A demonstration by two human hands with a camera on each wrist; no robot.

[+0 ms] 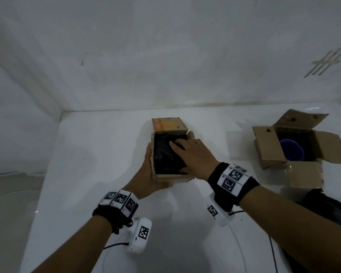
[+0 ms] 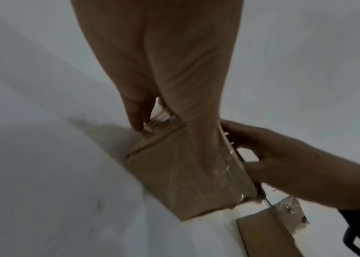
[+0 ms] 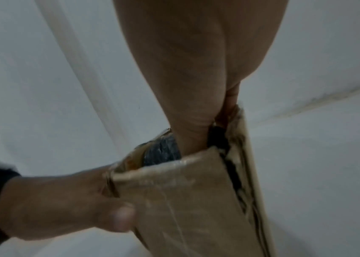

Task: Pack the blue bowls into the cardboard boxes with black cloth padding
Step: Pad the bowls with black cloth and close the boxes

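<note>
A small cardboard box (image 1: 172,177) with an orange printed flap stands at the middle of the white table, and black cloth (image 1: 163,154) fills it. My left hand (image 1: 149,166) grips its left wall and near corner, thumb along the top edge. My right hand (image 1: 183,154) lies flat on the cloth with straight fingers. The left wrist view shows the box's side (image 2: 174,173) under my left fingers (image 2: 137,120). In the right wrist view, cloth (image 3: 161,153) shows inside the box (image 3: 185,200). A blue bowl (image 1: 291,152) sits on black cloth in a larger open box (image 1: 272,146) at the right.
White walls close off the table (image 1: 87,154) at the back and left. A black cloth heap (image 1: 327,209) lies at the near right beside the larger box's front flap (image 1: 303,174). Cables (image 1: 272,249) trail along the near edge.
</note>
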